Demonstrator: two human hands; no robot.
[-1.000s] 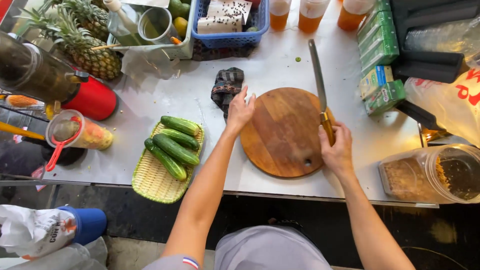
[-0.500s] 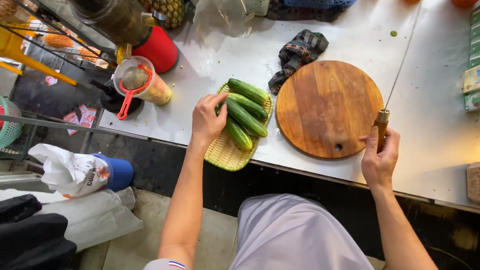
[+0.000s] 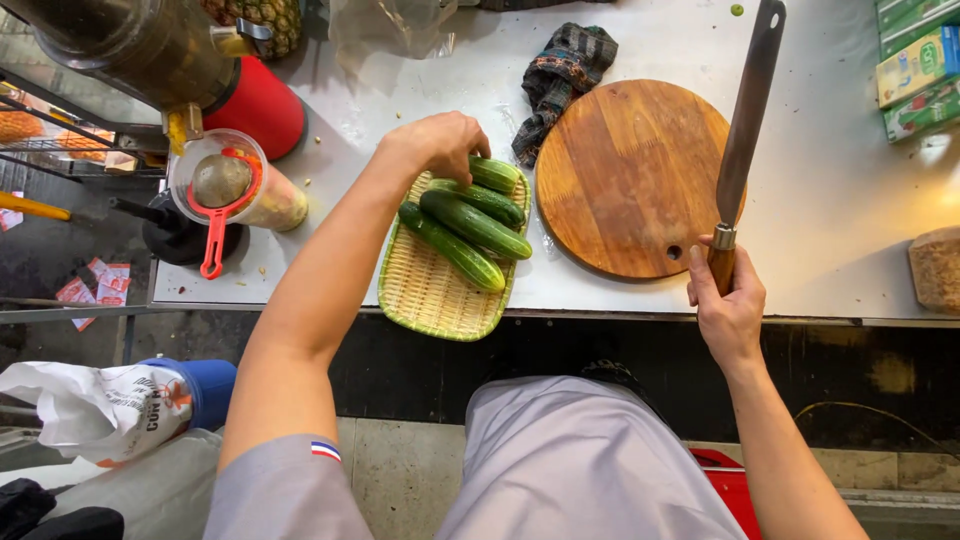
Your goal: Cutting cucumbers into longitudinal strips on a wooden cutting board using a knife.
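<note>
Left hand (image 3: 440, 142) grips a cucumber (image 3: 495, 174); right hand (image 3: 728, 305) holds a knife (image 3: 745, 130).

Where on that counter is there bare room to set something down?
The round wooden cutting board is bare. So is the white counter right of it, between the knife and the green cartons. It is crowded around the woven tray of cucumbers, where the left hand reaches, and by the strainer cup.

White worktop (image 3: 850, 200), dark front below; grey tiled floor (image 3: 400, 470).
</note>
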